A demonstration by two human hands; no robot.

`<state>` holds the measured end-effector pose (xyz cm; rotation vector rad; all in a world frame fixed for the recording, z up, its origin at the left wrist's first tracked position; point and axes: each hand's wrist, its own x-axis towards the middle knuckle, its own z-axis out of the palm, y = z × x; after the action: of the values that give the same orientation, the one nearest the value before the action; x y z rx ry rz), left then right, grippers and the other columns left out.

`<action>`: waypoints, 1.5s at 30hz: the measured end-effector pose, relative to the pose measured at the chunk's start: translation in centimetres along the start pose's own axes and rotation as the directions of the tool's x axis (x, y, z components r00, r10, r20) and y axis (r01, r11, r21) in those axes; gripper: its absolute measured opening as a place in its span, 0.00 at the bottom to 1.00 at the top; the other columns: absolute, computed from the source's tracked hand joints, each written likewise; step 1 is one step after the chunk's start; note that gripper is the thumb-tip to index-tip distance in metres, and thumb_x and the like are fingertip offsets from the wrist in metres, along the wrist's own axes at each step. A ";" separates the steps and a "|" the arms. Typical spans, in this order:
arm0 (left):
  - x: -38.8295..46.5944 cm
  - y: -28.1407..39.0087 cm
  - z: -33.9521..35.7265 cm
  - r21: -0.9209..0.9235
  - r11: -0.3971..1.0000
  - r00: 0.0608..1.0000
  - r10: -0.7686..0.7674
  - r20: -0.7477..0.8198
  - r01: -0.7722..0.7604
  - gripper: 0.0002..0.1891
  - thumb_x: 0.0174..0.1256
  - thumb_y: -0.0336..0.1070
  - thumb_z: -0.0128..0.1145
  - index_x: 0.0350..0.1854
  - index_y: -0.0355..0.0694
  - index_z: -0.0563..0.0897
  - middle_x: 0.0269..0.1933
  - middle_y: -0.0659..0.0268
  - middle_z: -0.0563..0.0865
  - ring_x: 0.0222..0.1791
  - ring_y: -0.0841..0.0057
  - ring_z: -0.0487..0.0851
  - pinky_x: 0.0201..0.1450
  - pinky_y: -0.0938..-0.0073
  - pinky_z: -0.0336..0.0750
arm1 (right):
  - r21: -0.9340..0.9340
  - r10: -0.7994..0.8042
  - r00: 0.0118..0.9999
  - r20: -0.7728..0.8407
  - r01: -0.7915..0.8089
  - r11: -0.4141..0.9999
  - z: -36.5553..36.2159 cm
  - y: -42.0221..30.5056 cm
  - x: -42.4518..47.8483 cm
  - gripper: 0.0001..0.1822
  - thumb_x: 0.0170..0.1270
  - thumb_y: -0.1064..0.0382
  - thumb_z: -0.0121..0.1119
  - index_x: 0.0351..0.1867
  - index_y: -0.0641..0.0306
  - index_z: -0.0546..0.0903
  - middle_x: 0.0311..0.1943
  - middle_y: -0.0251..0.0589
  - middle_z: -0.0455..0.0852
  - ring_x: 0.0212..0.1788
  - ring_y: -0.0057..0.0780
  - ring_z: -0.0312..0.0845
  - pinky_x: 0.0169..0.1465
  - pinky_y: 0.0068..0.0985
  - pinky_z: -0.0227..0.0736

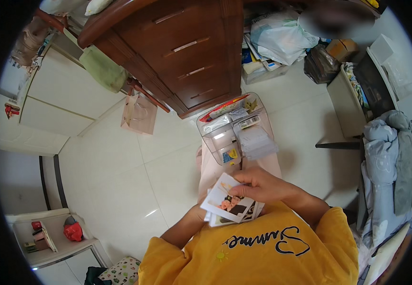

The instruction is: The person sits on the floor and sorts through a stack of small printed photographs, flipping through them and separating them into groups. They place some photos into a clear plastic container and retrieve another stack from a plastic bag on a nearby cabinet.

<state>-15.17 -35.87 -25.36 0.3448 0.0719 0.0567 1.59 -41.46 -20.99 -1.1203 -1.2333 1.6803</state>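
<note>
Close to my yellow shirt, my right hand pinches a white-bordered photo card printed with pink flowers, thumb on top. Several more cards fan out beneath it. My left hand supports the bundle from the left and below, its fingers hidden under the cards. Beyond the hands, a clear plastic divided organizer rests on my pink-clad legs. In its right part lies a stack of cards in clear sleeves. A small clear box with a blue and yellow label sits at its near left.
A dark wooden chest of drawers stands just past the organizer. On the tiled floor are a pink paper bag and, at right, a bin of papers under a white plastic bag. Grey bedding is piled on the right.
</note>
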 end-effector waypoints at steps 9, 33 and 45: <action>-0.4 -0.5 -0.4 -0.249 0.966 0.935 -0.018 -0.353 -0.075 0.32 0.50 0.30 0.59 0.60 0.32 0.63 0.51 0.48 0.76 0.51 0.55 0.76 0.56 0.52 0.69 | 0.527 0.179 0.770 -0.612 0.229 0.819 -1.5 0.5 2.1 0.11 0.66 0.64 0.51 0.42 0.69 0.78 0.36 0.33 0.83 0.36 0.16 0.76 0.38 0.17 0.73; 5.3 6.7 -0.2 0.394 0.804 0.661 0.592 -0.461 -0.445 0.21 0.56 0.25 0.58 0.53 0.35 0.70 0.47 0.61 0.79 0.46 0.73 0.79 0.49 0.72 0.74 | -0.043 -0.093 0.782 -0.616 0.084 0.996 -6.5 -1.9 7.2 0.18 0.53 0.63 0.64 0.45 0.70 0.78 0.34 0.34 0.82 0.32 0.17 0.75 0.36 0.17 0.71; 5.9 7.5 0.2 0.364 0.773 0.599 0.633 -0.490 -0.520 0.24 0.53 0.22 0.58 0.55 0.32 0.69 0.48 0.57 0.79 0.46 0.68 0.80 0.51 0.67 0.74 | 0.248 -0.089 0.828 -0.554 0.266 0.931 -6.6 -1.5 6.2 0.21 0.51 0.70 0.67 0.47 0.70 0.76 0.39 0.38 0.81 0.40 0.19 0.75 0.41 0.15 0.71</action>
<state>-9.58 -28.46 -23.00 0.5200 0.5978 0.8325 5.90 -33.40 -21.82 -1.1258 -0.6579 1.2389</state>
